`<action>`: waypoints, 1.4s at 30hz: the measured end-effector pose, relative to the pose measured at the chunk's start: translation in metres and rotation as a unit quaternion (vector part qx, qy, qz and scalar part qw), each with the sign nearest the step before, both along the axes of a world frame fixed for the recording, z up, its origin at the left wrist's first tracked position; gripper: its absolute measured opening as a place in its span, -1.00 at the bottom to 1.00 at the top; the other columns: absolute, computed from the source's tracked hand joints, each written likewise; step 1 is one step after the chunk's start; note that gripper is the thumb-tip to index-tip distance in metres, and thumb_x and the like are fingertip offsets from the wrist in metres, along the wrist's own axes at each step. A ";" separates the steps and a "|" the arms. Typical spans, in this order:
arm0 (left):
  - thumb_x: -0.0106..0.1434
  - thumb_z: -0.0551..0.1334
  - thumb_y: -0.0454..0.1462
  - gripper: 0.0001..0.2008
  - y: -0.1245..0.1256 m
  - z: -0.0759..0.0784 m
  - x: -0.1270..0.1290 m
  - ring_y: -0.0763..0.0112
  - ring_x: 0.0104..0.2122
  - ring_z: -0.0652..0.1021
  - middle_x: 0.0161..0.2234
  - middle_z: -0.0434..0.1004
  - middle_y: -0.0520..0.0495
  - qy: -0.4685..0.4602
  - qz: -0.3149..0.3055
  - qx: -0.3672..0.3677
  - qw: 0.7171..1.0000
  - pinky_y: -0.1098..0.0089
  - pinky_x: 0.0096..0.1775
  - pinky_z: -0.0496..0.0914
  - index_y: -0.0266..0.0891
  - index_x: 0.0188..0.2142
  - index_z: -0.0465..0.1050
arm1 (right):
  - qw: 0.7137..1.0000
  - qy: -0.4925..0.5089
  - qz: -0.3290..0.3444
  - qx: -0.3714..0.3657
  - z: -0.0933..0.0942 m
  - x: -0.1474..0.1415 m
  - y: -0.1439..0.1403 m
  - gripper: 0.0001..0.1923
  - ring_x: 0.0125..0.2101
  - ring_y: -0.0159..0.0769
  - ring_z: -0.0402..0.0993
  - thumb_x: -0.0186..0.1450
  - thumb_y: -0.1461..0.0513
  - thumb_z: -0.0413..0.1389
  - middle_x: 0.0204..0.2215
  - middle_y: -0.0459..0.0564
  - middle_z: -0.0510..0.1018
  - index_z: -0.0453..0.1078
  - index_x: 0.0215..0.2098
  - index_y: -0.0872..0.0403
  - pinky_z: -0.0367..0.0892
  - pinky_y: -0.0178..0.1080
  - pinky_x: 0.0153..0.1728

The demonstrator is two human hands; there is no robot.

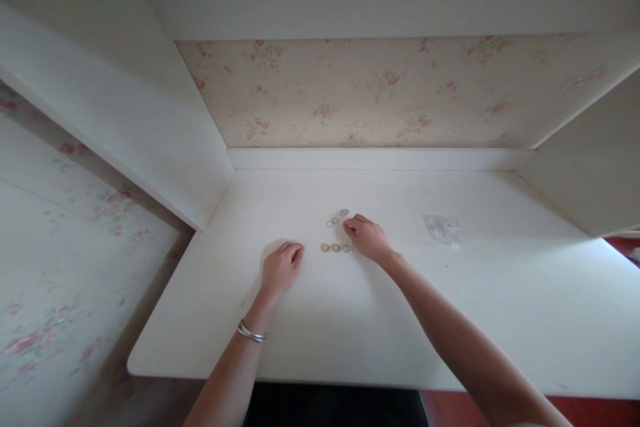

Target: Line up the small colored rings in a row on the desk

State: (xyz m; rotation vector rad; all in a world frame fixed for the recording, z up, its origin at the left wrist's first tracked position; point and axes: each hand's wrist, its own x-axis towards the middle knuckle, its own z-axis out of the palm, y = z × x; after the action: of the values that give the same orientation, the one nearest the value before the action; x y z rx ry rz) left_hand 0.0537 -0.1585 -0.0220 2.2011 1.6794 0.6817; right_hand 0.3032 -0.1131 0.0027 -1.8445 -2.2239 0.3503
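My left hand (282, 267) rests on the white desk in a loose fist, and nothing shows in it. To its right lies a row of small rings: a yellowish ring (322, 248), a reddish ring (333, 248) and a grey-green ring (343, 249). Part of another ring peeks out at the row's right end, beside my right hand (367, 238). That hand's fingertips are pinched together just above the row; whatever they hold is too small to make out. Pale thin rings (345, 213) lie just beyond, up and left of these fingertips.
A crumpled clear plastic bag (444, 230) lies on the desk (325, 340) to the right of my right hand. White side panels (165, 113) and a low back ledge (380, 159) border the desktop. Flowered wallpaper (350, 80) covers the wall behind.
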 end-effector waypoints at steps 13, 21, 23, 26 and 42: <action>0.31 0.05 -0.27 -0.81 0.001 -0.001 0.000 0.49 -0.34 0.47 -0.31 0.51 0.04 -0.008 0.000 0.004 1.000 0.48 -0.27 0.28 -0.15 -0.26 0.44 | 0.988 -0.123 0.074 -0.050 -0.001 0.007 0.020 -0.65 -0.19 -0.30 0.37 0.38 0.22 -0.20 -0.15 0.03 0.42 0.43 -0.24 0.04 0.19 -0.32 -0.27; 0.31 0.05 -0.25 -0.81 0.001 -0.003 -0.001 0.49 -0.34 0.47 -0.31 0.51 0.06 -0.005 -0.003 0.003 1.000 0.48 -0.29 0.28 -0.13 -0.26 0.44 | 0.987 -0.143 0.058 -0.044 -0.001 0.021 -0.003 -0.69 -0.25 -0.30 0.37 0.39 0.27 -0.23 -0.16 0.09 0.38 0.34 -0.17 0.11 0.17 -0.31 -0.32; 0.31 0.05 -0.25 -0.81 0.000 -0.003 -0.001 0.49 -0.35 0.47 -0.31 0.51 0.06 -0.004 -0.002 0.001 1.000 0.49 -0.29 0.27 -0.12 -0.25 0.44 | 0.988 -0.137 0.056 -0.035 -0.001 0.023 -0.009 -0.69 -0.28 -0.31 0.38 0.40 0.25 -0.24 -0.17 0.08 0.38 0.33 -0.17 0.11 0.16 -0.31 -0.34; 0.30 0.05 -0.26 -0.82 0.000 -0.001 0.000 0.50 -0.35 0.47 -0.31 0.51 0.06 0.000 0.001 -0.002 1.000 0.49 -0.30 0.27 -0.12 -0.25 0.44 | 0.992 -0.114 0.049 -0.022 0.000 0.027 -0.020 -0.67 -0.31 -0.34 0.38 0.42 0.21 -0.27 -0.18 0.06 0.37 0.31 -0.16 0.10 0.14 -0.31 -0.36; 0.29 0.06 -0.28 -0.80 -0.001 0.002 0.002 0.47 -0.33 0.48 -0.32 0.52 0.03 0.006 0.007 -0.001 1.000 0.47 -0.26 0.30 -0.13 -0.26 0.46 | 0.992 -0.090 0.078 -0.032 0.000 0.024 -0.052 -0.64 -0.31 -0.34 0.39 0.42 0.19 -0.25 -0.21 0.01 0.38 0.36 -0.18 0.05 0.16 -0.31 -0.31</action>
State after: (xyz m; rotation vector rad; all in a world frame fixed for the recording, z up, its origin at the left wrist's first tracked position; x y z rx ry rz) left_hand 0.0556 -0.1600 -0.0202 2.1986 1.7014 0.6702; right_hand 0.3273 -0.1649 0.0026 -1.8023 -2.5142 0.2970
